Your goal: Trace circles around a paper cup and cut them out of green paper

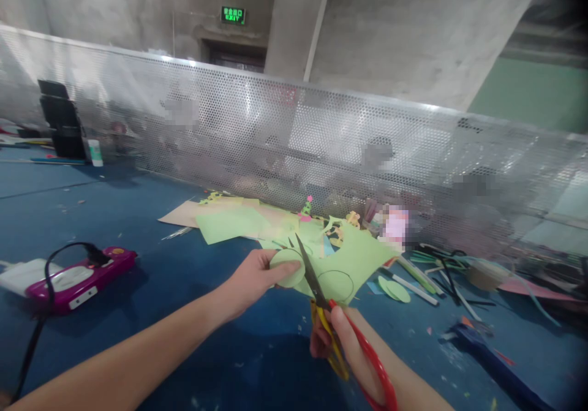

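My left hand [271, 267] pinches a light green paper circle [289, 263] between thumb and fingers. In my right hand [342, 334] are scissors [316, 282] with one red and one yellow handle. Their blades are parted and point up and away, just right of the circle. Behind and below them lies a light green paper sheet [362, 258] with a drawn circle outline and curved cut edges. Whether the blades touch any paper I cannot tell. To the right, a few cut green circles [394, 289] rest on the blue table.
A perforated metal screen [257, 129] runs along the table's back. Paper sheets [229, 222] and a small tree-shaped craft [307, 209] lie before it. At left are a purple power strip [87, 276] and a glue stick [95, 154]; at right, a dark blue tool [496, 362] and pipe cleaners.
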Tool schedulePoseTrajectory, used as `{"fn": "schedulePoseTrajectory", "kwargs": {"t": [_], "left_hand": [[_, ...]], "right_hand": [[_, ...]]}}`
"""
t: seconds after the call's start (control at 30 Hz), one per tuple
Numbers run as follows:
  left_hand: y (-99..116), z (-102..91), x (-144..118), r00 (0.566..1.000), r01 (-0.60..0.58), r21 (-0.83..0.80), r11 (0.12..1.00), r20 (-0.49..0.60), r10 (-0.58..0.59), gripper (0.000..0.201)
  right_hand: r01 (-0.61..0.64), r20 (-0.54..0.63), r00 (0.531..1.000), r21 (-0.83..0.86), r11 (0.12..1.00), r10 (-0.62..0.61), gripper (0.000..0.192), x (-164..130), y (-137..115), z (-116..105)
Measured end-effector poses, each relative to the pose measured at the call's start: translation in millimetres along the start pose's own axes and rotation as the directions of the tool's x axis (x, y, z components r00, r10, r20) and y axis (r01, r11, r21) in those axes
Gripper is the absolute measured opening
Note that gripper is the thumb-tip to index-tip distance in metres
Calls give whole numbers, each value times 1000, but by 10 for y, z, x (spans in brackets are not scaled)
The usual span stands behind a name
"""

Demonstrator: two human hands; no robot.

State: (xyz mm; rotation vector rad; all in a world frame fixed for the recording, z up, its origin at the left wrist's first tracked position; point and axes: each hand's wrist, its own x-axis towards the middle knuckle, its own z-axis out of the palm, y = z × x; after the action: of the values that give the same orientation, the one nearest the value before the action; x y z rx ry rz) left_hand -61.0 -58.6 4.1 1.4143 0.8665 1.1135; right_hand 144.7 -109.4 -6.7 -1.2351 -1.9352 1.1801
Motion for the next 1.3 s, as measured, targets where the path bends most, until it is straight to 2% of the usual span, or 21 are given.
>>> {"fn": "schedulePoseTrajectory", "kwargs": {"t": [0.1,0.37,0.67,0.9,1.3], "left_hand": [[2,3,-2,1000,1,8,1000,2,-1,37],[15,15,-13,999,32,-52,998,0,-32,37],[12,12,-19,999,35,-59,998,-9,-35,37],[6,9,-17,999,27,-37,999,-20,-28,36],[-12,-2,-13,1000,17,-23,1000,-24,-17,38]], "right_hand": [[-9,-5,1000,0,1000,9,71,5,-10,4],[31,-45,998,-125,992,-37,75,-6,-105,7],[32,-4,999,-58,998,-32,72,-3,-29,-5],[35,-35,999,-56,998,-37,70,-5,5,3],[63,-21,998,-79,995,-65,66,-15,-107,-18]]}}
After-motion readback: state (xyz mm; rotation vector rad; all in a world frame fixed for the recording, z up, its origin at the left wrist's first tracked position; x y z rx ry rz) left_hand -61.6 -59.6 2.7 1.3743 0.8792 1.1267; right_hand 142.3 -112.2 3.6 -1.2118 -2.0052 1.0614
